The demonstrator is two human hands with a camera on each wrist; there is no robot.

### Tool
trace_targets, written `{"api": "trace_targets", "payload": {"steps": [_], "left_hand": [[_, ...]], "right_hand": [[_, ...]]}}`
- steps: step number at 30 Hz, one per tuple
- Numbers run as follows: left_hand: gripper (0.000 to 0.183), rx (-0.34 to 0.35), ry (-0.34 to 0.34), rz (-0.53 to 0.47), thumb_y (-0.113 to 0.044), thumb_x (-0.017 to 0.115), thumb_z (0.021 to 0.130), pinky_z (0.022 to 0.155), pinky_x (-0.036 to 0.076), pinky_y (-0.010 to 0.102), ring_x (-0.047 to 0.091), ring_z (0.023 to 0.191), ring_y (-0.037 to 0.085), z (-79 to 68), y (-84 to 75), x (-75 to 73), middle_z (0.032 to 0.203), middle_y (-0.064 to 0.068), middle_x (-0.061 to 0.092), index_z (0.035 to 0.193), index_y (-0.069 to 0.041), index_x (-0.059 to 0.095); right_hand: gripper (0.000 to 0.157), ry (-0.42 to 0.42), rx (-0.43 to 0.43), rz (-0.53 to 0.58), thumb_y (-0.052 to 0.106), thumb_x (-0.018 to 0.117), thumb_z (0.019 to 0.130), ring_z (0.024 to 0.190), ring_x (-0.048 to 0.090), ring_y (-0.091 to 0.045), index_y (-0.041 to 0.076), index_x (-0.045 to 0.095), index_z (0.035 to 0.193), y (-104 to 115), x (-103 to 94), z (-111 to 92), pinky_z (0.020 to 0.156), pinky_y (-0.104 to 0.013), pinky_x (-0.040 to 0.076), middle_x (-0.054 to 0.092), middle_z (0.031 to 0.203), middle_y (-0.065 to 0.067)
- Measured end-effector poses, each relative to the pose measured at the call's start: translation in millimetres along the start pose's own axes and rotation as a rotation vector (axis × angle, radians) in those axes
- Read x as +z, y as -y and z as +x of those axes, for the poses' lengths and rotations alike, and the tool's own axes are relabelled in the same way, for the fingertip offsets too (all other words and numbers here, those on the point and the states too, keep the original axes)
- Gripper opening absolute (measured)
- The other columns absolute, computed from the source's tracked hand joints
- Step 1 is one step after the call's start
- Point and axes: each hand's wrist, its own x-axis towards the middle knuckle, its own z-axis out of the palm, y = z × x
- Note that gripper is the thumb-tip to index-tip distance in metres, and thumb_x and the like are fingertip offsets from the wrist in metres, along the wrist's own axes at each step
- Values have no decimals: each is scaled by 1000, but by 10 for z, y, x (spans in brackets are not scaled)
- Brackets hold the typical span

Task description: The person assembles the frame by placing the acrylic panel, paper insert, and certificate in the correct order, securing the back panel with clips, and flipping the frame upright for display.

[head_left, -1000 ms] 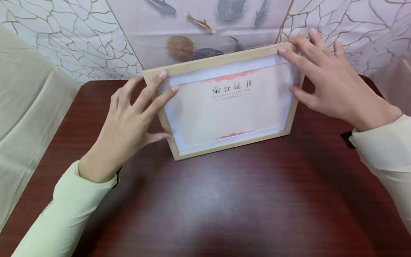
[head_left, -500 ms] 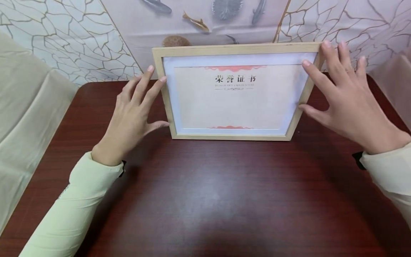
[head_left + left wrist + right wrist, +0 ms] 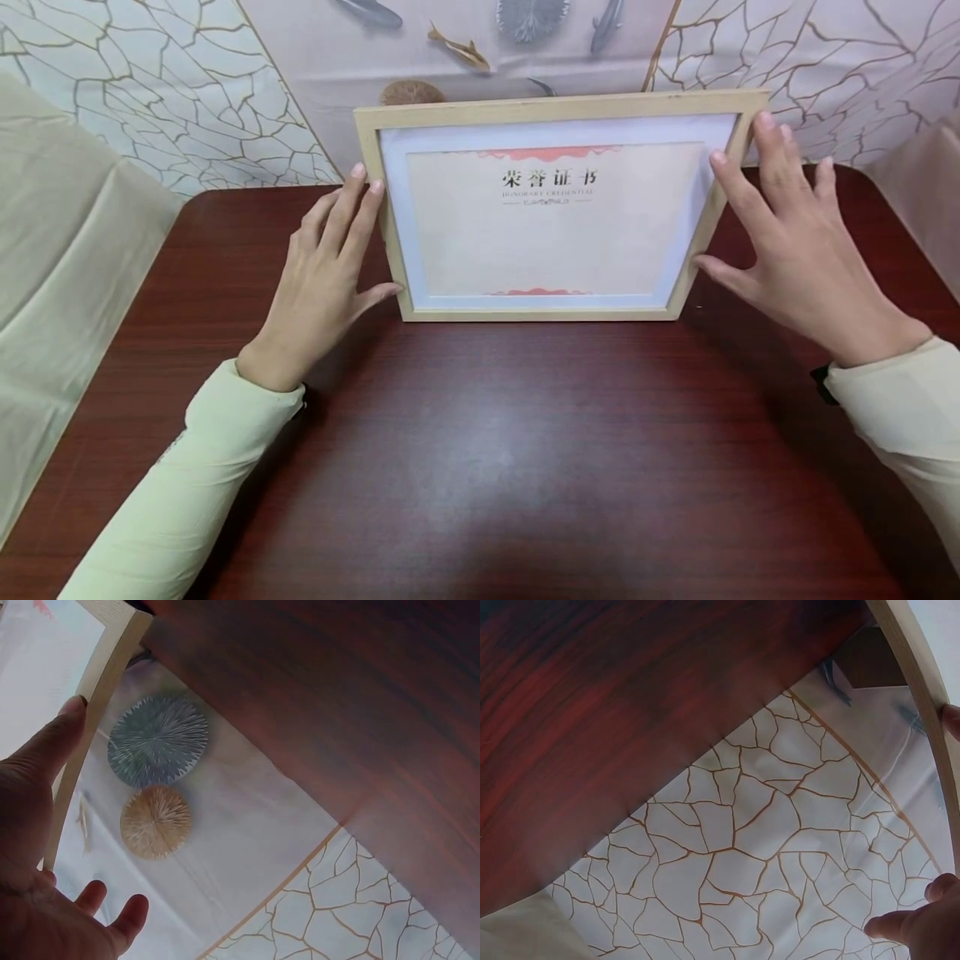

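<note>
A light wooden picture frame (image 3: 562, 108) stands upright on the table, its lower edge level across the head view. Behind the glazing is a pale certificate (image 3: 540, 242) with red borders, gold Chinese characters and "Honorary Credential". My left hand (image 3: 315, 258) rests on the frame's left side, fingers extended and thumb low on the edge. In the left wrist view that thumb (image 3: 56, 742) presses the wooden side. My right hand (image 3: 802, 258) is spread at the right side, index fingertip over the front and thumb lower on the edge. The right wrist view catches the frame's side (image 3: 930, 712) and some fingertips.
The dark red wooden table (image 3: 495, 450) stretches in front of the frame. Right behind it rises a backdrop cloth (image 3: 322, 50) printed with fish, round plants and a cracked-stone pattern. Beige cloth (image 3: 60, 250) hangs along the left table edge, with more at the right.
The frame stood askew a second ago, left side nearer; it has turned square to the table's back edge. Over the last half second both hands have shifted only slightly along its sides.
</note>
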Motion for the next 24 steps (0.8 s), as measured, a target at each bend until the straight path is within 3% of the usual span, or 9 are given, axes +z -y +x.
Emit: {"api": "trace_targets", "payload": {"steps": [1, 3, 4, 8, 19, 24], "left_hand": [[118, -2, -2, 2, -30, 93, 79, 101, 43, 63, 33, 148, 42, 5, -3, 1, 177, 6, 15, 169, -15, 18], [117, -5, -8, 6, -30, 93, 79, 101, 43, 63, 33, 148, 43, 15, -5, 8, 177, 6, 15, 168, -15, 19], [117, -7, -7, 9, -30, 93, 79, 101, 43, 63, 33, 148, 43, 21, -5, 8, 177, 7, 16, 168, -15, 19], [117, -11, -11, 12, -30, 93, 80, 100, 44, 63, 32, 147, 44, 39, 2, 20, 176, 8, 17, 168, -13, 19], [116, -36, -12, 5, -31, 92, 80, 102, 44, 65, 33, 147, 44, 23, -1, 16, 177, 7, 18, 168, -14, 19], [103, -133, -7, 3, -37, 84, 89, 107, 39, 70, 28, 154, 42, -154, -65, -31, 177, 3, 19, 169, -20, 22]], "right_hand": [[112, 9, 6, -1, 15, 84, 83, 160, 9, -50, 29, 15, 169, 2, -4, 6, 114, -86, 11, -2, 179, -9], [113, 24, 17, -4, 14, 85, 82, 160, 8, -50, 27, 15, 170, 6, -10, 20, 115, -85, 9, -1, 178, -13], [122, 27, 25, -3, 2, 86, 73, 160, 8, -50, 27, 15, 169, 10, -8, 28, 116, -85, 9, 0, 178, -14], [129, 36, 57, -1, 0, 90, 67, 160, 8, -50, 25, 17, 169, 14, 10, 70, 117, -84, 7, 1, 178, -15], [124, 52, 125, 13, 1, 88, 72, 161, 6, -50, 24, 15, 170, 83, 5, 67, 117, -84, 5, -1, 178, -13], [102, 98, 335, 72, 8, 80, 87, 161, 4, -48, 14, 18, 169, 279, -43, -74, 117, -84, 1, 1, 177, -16]]}}
